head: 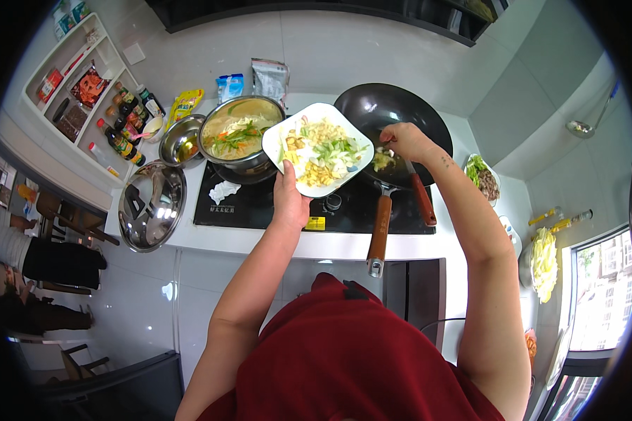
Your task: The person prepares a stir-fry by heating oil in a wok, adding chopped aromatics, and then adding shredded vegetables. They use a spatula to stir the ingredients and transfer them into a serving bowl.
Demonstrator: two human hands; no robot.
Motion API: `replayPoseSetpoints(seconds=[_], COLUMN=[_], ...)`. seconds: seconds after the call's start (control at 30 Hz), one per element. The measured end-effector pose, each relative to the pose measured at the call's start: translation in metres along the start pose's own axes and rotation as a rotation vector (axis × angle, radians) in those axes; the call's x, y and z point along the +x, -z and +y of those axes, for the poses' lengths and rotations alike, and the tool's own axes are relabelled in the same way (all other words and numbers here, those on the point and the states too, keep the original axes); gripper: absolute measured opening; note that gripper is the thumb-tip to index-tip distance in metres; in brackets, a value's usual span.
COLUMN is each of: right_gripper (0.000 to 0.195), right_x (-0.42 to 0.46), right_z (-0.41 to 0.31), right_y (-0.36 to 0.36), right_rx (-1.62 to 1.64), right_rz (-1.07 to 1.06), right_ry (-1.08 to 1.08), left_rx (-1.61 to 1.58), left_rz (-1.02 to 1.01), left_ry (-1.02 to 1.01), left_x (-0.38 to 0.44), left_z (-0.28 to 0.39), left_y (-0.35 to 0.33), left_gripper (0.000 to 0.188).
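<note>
My left hand [290,200] grips the near edge of a white square plate [274,137], thumb on the rim. Chopped scallion [342,152], minced garlic [324,131] and small yellow pieces, perhaps ginger [318,173], lie on it in separate heaps. Over the black wok [384,102] hangs my right hand [406,142], fingers drawn together and pointing down; whether they pinch anything is hidden. Beneath them, chopped bits [383,159] lie at the bottom of the wok. A spatula's reddish wooden handle [424,200] leans out over the rim, beside the wok's brown wooden handle [380,226].
A steel pot [206,142] of shredded vegetables stands left of the plate, on the black cooktop [274,208]. Near it are a steel bowl [168,144], a glass lid [152,210] and sauce bottles [118,142]. A plate of meat and greens [487,181] sits right. People [52,258] are at far left.
</note>
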State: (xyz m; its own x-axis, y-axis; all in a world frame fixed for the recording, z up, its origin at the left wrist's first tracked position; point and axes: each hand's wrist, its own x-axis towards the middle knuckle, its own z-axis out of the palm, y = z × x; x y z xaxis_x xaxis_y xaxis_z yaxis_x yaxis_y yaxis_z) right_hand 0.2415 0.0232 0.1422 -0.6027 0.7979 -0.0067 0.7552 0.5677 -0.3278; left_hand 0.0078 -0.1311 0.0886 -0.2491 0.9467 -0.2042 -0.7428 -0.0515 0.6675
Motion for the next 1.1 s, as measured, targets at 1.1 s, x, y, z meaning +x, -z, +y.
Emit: replayPoseSetpoints(seconds=[1.1], right_gripper=[0.03], right_x=[-0.019], right_z=[-0.097], right_y=[0.001], right_rx=[-0.234], right_rz=[-0.082], right_ry=[0.184], left_rx=[-0.007], left_rz=[-0.07], left_ry=[0.049], left_x=[-0.019], left_z=[0.003], left_y=[0.004], left_gripper=[0.05])
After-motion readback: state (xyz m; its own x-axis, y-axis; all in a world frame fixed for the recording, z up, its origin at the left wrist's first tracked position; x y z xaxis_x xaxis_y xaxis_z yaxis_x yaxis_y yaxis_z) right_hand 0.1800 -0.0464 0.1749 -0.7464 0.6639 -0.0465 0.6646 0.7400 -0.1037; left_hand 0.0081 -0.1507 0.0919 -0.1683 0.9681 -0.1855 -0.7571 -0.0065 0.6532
